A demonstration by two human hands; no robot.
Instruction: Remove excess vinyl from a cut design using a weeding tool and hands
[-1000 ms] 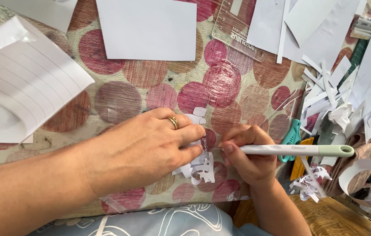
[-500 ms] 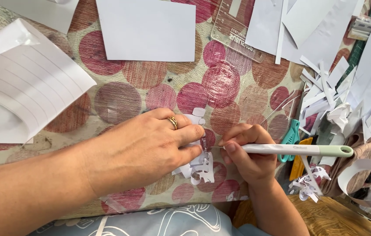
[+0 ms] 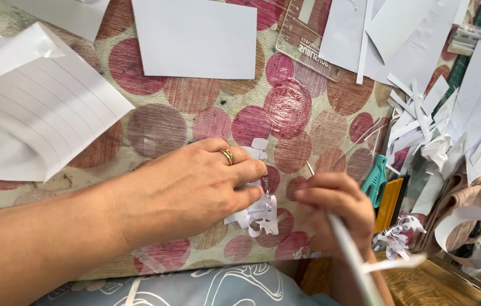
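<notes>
My left hand [image 3: 195, 190], with a gold ring on one finger, lies flat on the table and presses down a small white paper cut-out [image 3: 254, 212] with its fingertips. Part of the cut-out sticks out below and beyond the fingers. My right hand [image 3: 337, 212] sits just to the right of it, fingers closed around a white pen-shaped craft knife [image 3: 351, 258]. The knife's thin tip [image 3: 310, 168] points up and left, close to the cut-out's right edge. Its white handle runs down toward the lower edge of the view.
A tablecloth [image 3: 161, 124] with red and pink circles covers the table. A blank white card [image 3: 195, 37] lies at the top, a lined sheet [image 3: 42, 107] at left, a clear ruler [image 3: 308, 34] at top right. Paper strips and scraps [image 3: 422, 124] pile up at right beside a teal and an orange tool [image 3: 382, 187].
My right hand has turned the knife: its handle lay pointing right, now it points down toward me with the tip up. The left hand keeps pressing the cut-out.
</notes>
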